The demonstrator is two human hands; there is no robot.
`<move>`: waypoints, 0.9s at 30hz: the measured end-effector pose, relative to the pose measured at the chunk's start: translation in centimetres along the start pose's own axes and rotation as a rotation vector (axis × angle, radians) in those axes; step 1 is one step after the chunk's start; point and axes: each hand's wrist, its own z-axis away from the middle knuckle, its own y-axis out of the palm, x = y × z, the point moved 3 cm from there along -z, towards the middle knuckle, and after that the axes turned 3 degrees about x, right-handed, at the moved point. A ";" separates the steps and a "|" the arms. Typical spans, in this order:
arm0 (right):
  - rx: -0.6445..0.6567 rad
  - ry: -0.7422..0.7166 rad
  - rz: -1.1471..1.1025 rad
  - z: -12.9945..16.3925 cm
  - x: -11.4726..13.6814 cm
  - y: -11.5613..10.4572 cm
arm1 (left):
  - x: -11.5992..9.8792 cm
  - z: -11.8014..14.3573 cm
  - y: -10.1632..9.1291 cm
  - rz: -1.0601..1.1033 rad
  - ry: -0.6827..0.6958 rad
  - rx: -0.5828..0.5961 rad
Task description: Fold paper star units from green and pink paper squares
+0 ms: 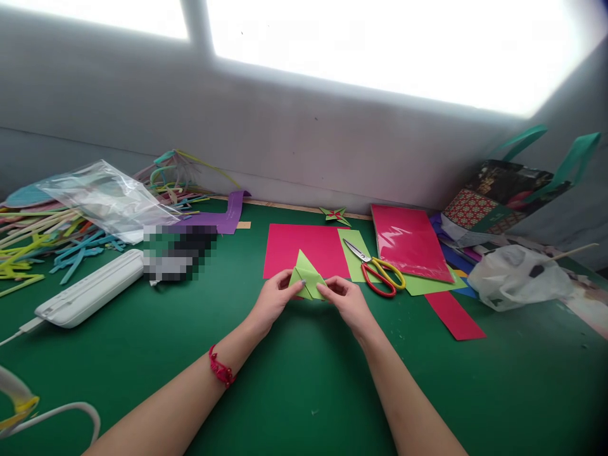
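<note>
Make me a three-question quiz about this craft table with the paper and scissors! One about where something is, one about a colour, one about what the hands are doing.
1. Where do the scissors lie?
A. right of the hands, on light green paper
B. inside the clear plastic bag
C. on the white case

2. What colour is the folded paper in the hands?
A. purple
B. light green
C. blue

3. How is the folded paper held?
A. lying untouched
B. by one hand only
C. pinched by both hands

Answers:
1. A, they rest on the light green sheet beside the pink sheet.
2. B, it is light green, folded to a point.
3. C, the left hand and right hand each have a grip on one side.
</note>
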 end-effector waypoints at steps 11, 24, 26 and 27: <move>0.009 0.081 -0.174 0.1 -0.1 0.2 | -0.9 0.6 -0.9 -0.517 0.454 -0.232; -0.016 0.033 -0.354 -0.9 -1.8 -0.2 | -0.6 0.1 -0.5 -0.425 0.382 -0.235; 0.012 0.046 -0.337 -0.7 -1.6 -0.1 | -0.5 -0.2 -0.8 -0.343 0.351 -0.219; 0.022 0.052 -0.334 -0.6 -1.4 0.0 | -0.6 -0.3 -0.8 -0.339 0.355 -0.200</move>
